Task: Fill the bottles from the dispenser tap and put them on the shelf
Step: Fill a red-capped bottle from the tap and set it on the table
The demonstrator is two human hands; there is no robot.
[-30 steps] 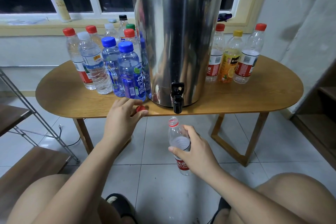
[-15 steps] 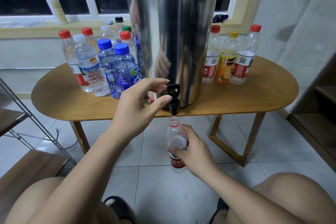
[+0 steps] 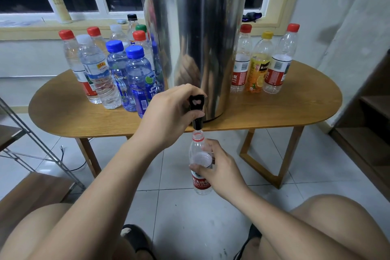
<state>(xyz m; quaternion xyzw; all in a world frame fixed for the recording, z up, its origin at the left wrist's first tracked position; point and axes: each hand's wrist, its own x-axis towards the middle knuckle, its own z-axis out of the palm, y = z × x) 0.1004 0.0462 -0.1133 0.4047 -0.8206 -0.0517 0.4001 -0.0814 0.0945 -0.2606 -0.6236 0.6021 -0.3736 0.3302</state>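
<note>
**Fig. Head view.** Steel dispenser (image 3: pixel 194 48) stands on an oval wooden table (image 3: pixel 285 112). Its black tap (image 3: pixel 197 121) sits at the front base and overhangs the table's near edge.

- **L hand** (image 3: pixel 168 114): grips the tap, w/ fingers (image 3: pixel 190 91) curled together over the lever top and thumb pressed against the tap body below.
- **R hand** (image 3: pixel 221 169): holds the uncapped bottle (image 3: pixel 198 154) upright, directly beneath the dispenser's tap, mouth just under the spout. Fingers wrap round the bottle's mid-section above the red label, thumb on the near side.
- **Flow from spout:** cannot tell.
- **Left of dispenser:** cluster of capped bottles (image 3: pixel 118 69) w/ red, white, blue, green & black caps, packed close.
- **Right of dispenser:** three capped bottles (image 3: pixel 260 65) in a row, two red-capped w/ one yellow-capped between.
- **Behind & left of dispenser:** pump bottle (image 3: pixel 56 0) on the windowsill.
- **Below & left of dispenser:** metal-frame shelf rack (image 3: pixel 31 145) w/ wooden boards.
</note>
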